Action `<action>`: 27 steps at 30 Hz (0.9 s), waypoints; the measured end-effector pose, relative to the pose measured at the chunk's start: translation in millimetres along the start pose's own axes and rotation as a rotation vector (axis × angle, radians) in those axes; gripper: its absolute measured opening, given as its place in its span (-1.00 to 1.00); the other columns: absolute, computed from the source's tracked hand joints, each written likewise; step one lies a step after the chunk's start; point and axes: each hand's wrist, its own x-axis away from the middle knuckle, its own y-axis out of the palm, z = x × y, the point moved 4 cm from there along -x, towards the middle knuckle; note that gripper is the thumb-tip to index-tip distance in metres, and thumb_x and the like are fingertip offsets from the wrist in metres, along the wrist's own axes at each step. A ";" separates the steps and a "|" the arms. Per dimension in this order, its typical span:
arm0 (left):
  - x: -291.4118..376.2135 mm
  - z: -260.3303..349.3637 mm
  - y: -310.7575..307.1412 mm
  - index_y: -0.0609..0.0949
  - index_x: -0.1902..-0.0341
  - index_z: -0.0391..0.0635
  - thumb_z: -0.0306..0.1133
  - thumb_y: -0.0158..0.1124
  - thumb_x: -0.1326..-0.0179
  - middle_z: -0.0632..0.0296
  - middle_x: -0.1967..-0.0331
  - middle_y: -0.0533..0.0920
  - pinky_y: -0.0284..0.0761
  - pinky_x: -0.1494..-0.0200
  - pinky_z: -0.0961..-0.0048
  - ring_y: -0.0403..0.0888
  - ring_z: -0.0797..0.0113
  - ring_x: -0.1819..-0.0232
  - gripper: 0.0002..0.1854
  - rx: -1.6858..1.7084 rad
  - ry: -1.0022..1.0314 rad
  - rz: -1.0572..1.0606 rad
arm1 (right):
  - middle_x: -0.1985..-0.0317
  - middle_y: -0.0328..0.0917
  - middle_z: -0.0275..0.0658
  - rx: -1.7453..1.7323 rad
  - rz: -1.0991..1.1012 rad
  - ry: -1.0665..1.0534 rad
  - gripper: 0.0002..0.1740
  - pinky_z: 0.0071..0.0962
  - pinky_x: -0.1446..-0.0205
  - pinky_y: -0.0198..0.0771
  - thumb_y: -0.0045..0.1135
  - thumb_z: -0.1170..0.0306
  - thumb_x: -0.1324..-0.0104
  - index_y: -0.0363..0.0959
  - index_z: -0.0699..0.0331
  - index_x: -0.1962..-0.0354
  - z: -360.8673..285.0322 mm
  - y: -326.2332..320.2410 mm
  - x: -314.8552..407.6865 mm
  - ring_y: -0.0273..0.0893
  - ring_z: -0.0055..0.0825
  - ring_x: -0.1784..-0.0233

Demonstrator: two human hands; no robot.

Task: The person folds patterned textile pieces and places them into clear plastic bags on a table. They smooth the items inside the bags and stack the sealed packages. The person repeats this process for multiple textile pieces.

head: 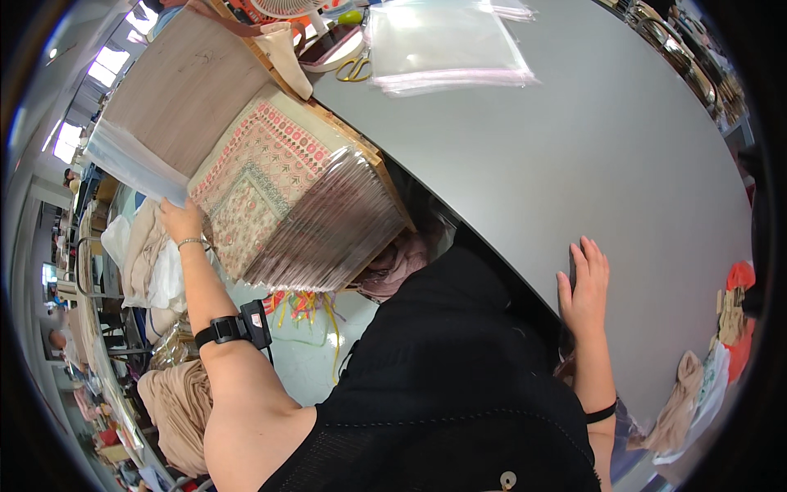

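My left hand [181, 221] is at the near end of a pale, translucent plastic-wrapped bundle [138, 161], beside a tall stack of folded printed textiles [264, 178] in clear bags. The fingertips are partly hidden, so a grip on the bundle is not certain. The top textile is cream with a pink and grey floral and geometric pattern. The stack's bagged edges [335, 227] face me. My right hand [587, 289] rests palm down on the grey table [553, 154], fingers slightly apart, with nothing in it.
Clear plastic bags [449, 46] lie on the table's far part, near gold-handled scissors [353, 69], a phone [332, 44] and a fan [289, 7]. A wooden board [184, 80] adjoins the stack. Beige cloth [178, 412] is piled at left, and more cloth [676, 400] at right.
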 end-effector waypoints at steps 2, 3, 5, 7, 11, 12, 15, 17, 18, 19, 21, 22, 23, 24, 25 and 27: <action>15.4 43.5 -40.1 0.36 -0.25 -0.34 -0.18 0.37 -0.05 -0.23 -0.14 0.45 0.33 -0.22 0.13 0.41 -0.17 -0.19 -0.26 -0.034 0.235 0.174 | -0.30 0.23 -0.06 0.002 -0.002 0.011 -0.46 -0.02 -0.47 -0.08 0.15 0.38 -0.20 0.33 0.30 -0.15 0.5 0.5 -0.1 0.13 -0.07 -0.40; 28.3 71.0 -58.6 0.36 -0.27 -0.30 -0.18 0.39 -0.03 -0.19 -0.18 0.44 0.29 -0.25 0.12 0.37 -0.15 -0.24 -0.24 0.083 0.437 0.154 | -0.30 0.24 -0.06 0.001 0.001 0.012 -0.46 -0.02 -0.47 -0.07 0.15 0.37 -0.20 0.33 0.30 -0.14 0.6 0.5 -0.4 0.13 -0.07 -0.40; 71.7 123.7 -81.7 0.31 -0.34 -0.20 -0.14 0.44 0.04 -0.11 -0.27 0.38 0.16 -0.34 0.04 0.24 -0.11 -0.35 -0.13 0.254 0.778 -0.070 | -0.29 0.24 -0.06 0.002 0.007 -0.002 -0.46 -0.01 -0.46 -0.06 0.15 0.36 -0.20 0.34 0.30 -0.14 0.0 0.6 -0.2 0.14 -0.07 -0.39; 126.3 164.0 -88.6 0.22 -0.42 -0.10 -0.08 0.49 0.13 -0.03 -0.39 0.25 0.00 -0.40 -0.09 0.10 -0.07 -0.45 0.01 0.234 0.960 -0.367 | -0.29 0.25 -0.07 0.005 0.034 -0.014 -0.46 -0.01 -0.46 -0.04 0.17 0.36 -0.19 0.34 0.30 -0.13 -0.7 -0.7 0.7 0.15 -0.08 -0.39; 172.7 205.7 -90.3 0.19 -0.44 -0.06 -0.07 0.51 0.16 -0.01 -0.44 0.15 -0.10 -0.42 -0.20 0.02 -0.02 -0.49 0.06 -0.032 0.928 -0.611 | -0.27 0.26 -0.06 0.011 0.027 -0.005 -0.45 0.00 -0.45 -0.02 0.20 0.33 -0.16 0.36 0.31 -0.11 -0.2 -1.8 2.2 0.16 -0.09 -0.38; 176.4 219.7 -96.5 0.22 -0.41 -0.08 -0.11 0.49 0.12 -0.02 -0.43 0.17 -0.07 -0.42 -0.17 0.05 -0.03 -0.47 0.00 0.125 1.023 -0.554 | -0.26 0.27 -0.06 0.004 0.029 -0.008 -0.45 0.01 -0.45 -0.02 0.21 0.32 -0.16 0.36 0.31 -0.10 -0.2 -2.7 2.5 0.16 -0.09 -0.38; 176.4 266.3 -102.6 0.31 -0.34 -0.14 -0.25 0.41 0.01 -0.06 -0.37 0.24 0.02 -0.40 -0.09 0.16 -0.05 -0.41 -0.20 0.394 1.183 -0.504 | -0.25 0.27 -0.05 0.001 0.028 -0.003 -0.45 0.01 -0.44 -0.01 0.21 0.31 -0.16 0.37 0.31 -0.09 -0.9 -4.3 2.3 0.17 -0.10 -0.37; 182.9 315.8 -92.4 0.37 -0.30 -0.18 -0.35 0.34 -0.06 -0.07 -0.33 0.29 0.09 -0.38 -0.02 0.24 -0.07 -0.35 -0.32 0.506 1.292 -0.447 | -0.25 0.27 -0.05 0.014 0.022 -0.011 -0.45 0.00 -0.44 -0.01 0.21 0.31 -0.16 0.37 0.31 -0.09 -2.8 -3.9 1.8 0.17 -0.10 -0.37; 186.9 347.0 -83.5 0.39 -0.25 -0.20 -0.40 0.29 -0.10 -0.07 -0.27 0.36 0.19 -0.34 0.09 0.32 -0.07 -0.28 -0.41 0.549 1.396 -0.409 | -0.24 0.28 -0.05 0.007 0.029 -0.001 -0.46 0.00 -0.44 0.00 0.22 0.31 -0.16 0.37 0.31 -0.09 -3.6 -3.9 1.9 0.17 -0.10 -0.37; 192.1 380.2 -66.6 0.41 -0.22 -0.20 -0.40 0.27 -0.12 -0.07 -0.25 0.38 0.24 -0.32 0.13 0.34 -0.06 -0.27 -0.44 0.497 1.420 -0.497 | -0.24 0.28 -0.05 -0.006 0.002 -0.006 -0.46 0.00 -0.44 0.00 0.22 0.31 -0.16 0.37 0.31 -0.09 -3.5 -3.2 1.8 0.17 -0.10 -0.37; 202.2 445.1 -35.9 0.44 -0.18 -0.21 -0.37 0.23 -0.16 -0.08 -0.22 0.41 0.32 -0.27 0.20 0.36 -0.04 -0.25 -0.51 0.501 1.441 -0.582 | -0.25 0.27 -0.05 -0.032 -0.007 -0.005 -0.46 0.00 -0.44 0.00 0.22 0.31 -0.16 0.37 0.30 -0.09 -0.4 -5.3 3.1 0.17 -0.10 -0.37; 206.0 477.7 -18.9 0.45 -0.17 -0.21 -0.36 0.21 -0.19 -0.09 -0.21 0.42 0.34 -0.25 0.24 0.37 -0.03 -0.24 -0.54 0.484 1.416 -0.645 | -0.25 0.26 -0.01 -0.063 -0.030 -0.027 -0.44 -0.03 -0.42 0.05 0.24 0.34 -0.13 0.36 0.31 -0.09 2.9 -7.8 5.3 0.17 -0.06 -0.36; 207.0 510.9 -3.7 0.44 -0.18 -0.21 -0.33 0.21 -0.20 -0.08 -0.22 0.42 0.36 -0.24 0.23 0.38 -0.02 -0.24 -0.53 0.479 1.389 -0.667 | -0.25 0.26 0.00 -0.128 -0.038 0.011 -0.43 -0.04 -0.41 0.06 0.25 0.36 -0.12 0.35 0.32 -0.10 9.7 -11.0 7.8 0.18 -0.04 -0.35; 206.3 542.9 11.8 0.44 -0.19 -0.20 -0.30 0.20 -0.21 -0.07 -0.23 0.42 0.37 -0.22 0.22 0.39 -0.01 -0.24 -0.52 0.440 1.357 -0.716 | -0.25 0.25 0.02 -0.196 -0.047 0.050 -0.41 -0.05 -0.40 0.08 0.26 0.37 -0.10 0.34 0.32 -0.10 19.7 -16.3 11.2 0.18 -0.02 -0.35; 203.5 572.6 25.5 0.43 -0.20 -0.21 -0.28 0.21 -0.20 -0.07 -0.24 0.41 0.36 -0.24 0.22 0.37 -0.02 -0.25 -0.49 0.429 1.289 -0.738 | -0.25 0.25 0.03 -0.263 -0.074 0.080 -0.40 -0.06 -0.39 0.10 0.27 0.39 -0.09 0.33 0.32 -0.10 29.3 -20.2 15.3 0.18 0.00 -0.34; 198.1 626.4 50.0 0.40 -0.24 -0.23 -0.25 0.24 -0.17 -0.08 -0.26 0.39 0.34 -0.27 0.23 0.34 -0.05 -0.28 -0.43 0.424 1.149 -0.796 | -0.25 0.24 0.07 -0.126 0.032 0.268 -0.36 -0.08 -0.37 0.14 0.29 0.43 -0.06 0.30 0.35 -0.11 59.6 -38.3 27.2 0.19 0.04 -0.33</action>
